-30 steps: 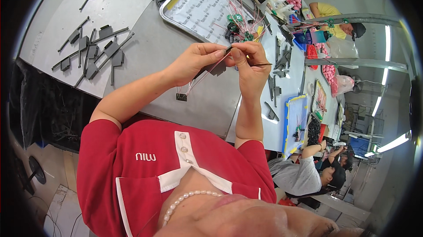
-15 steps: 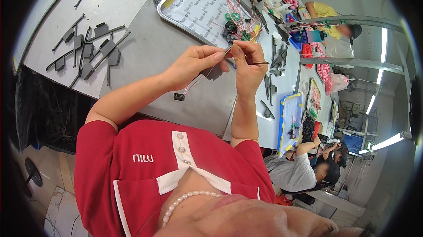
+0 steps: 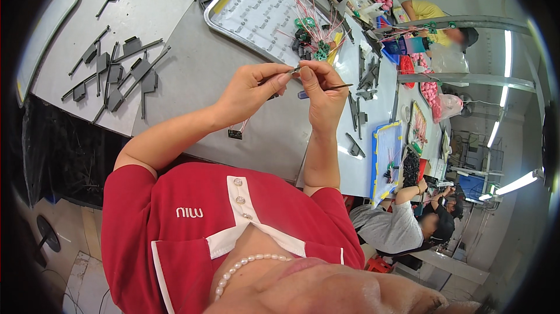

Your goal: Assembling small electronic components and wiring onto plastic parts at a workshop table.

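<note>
My left hand [image 3: 252,93] pinches a small dark part [image 3: 295,70] between thumb and fingertips. The fingertips of my right hand [image 3: 324,93] close on the same part from the other side. Through my right hand also runs a slim tool, with a bluish end [image 3: 303,95] and a dark thin end [image 3: 341,87]; its kind is unclear. Below my left wrist hangs a small green circuit board [image 3: 235,134] on thin red and white wires, partly hidden by the forearm. Just beyond my fingers sits a bundle of green boards with wires [image 3: 321,50].
A metal tray [image 3: 211,21] lined with a patterned sheet lies ahead. Several long dark grey plastic parts [image 3: 140,70] are strewn on the left, others [image 3: 367,74] on the right. A blue-edged tray [image 3: 376,162] stands right. Co-workers sit at the far right.
Both hands have shifted slightly left, fingertips still together. The dark grey piece seen below them has turned mostly out of sight, and the tool's bluish end now shows beside my right hand.
</note>
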`<action>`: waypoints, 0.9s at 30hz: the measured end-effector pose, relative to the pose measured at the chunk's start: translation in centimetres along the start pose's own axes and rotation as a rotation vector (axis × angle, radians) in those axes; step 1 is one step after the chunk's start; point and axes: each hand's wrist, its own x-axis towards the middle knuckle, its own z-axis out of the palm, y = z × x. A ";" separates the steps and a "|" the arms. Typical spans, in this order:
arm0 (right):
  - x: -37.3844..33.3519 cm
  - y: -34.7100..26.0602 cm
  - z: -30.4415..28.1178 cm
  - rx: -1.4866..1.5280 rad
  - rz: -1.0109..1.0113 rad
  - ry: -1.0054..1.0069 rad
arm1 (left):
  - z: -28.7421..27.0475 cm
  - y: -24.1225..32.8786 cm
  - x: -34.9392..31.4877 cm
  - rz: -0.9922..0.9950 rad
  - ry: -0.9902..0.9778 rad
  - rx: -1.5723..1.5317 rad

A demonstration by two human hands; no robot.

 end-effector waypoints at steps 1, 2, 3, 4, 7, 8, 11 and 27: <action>-0.1 -0.1 0.0 -0.008 0.048 0.008 | 0.0 0.0 0.0 -0.001 -0.002 0.002; -0.2 -0.1 -0.1 -0.015 0.096 0.015 | 0.0 0.1 0.0 0.013 0.000 0.045; -0.2 -0.2 -0.1 -0.014 0.096 0.018 | 0.0 0.1 -0.1 0.026 0.003 0.088; -0.1 -0.2 -0.1 -0.025 0.073 0.006 | 0.0 0.1 -0.1 0.024 0.001 0.089; 0.0 0.0 -0.1 -0.035 0.036 -0.014 | 0.1 0.2 -0.1 0.020 -0.015 0.089; 0.0 0.0 -0.2 -0.035 0.020 -0.025 | 0.2 0.2 -0.1 0.015 0.007 0.068; -0.1 -0.3 -0.5 -0.182 0.033 -0.059 | 0.2 0.4 0.0 -0.007 0.024 0.047; 0.4 -0.3 -1.1 0.076 0.205 -0.149 | -0.4 0.4 0.2 -0.130 -0.040 -0.142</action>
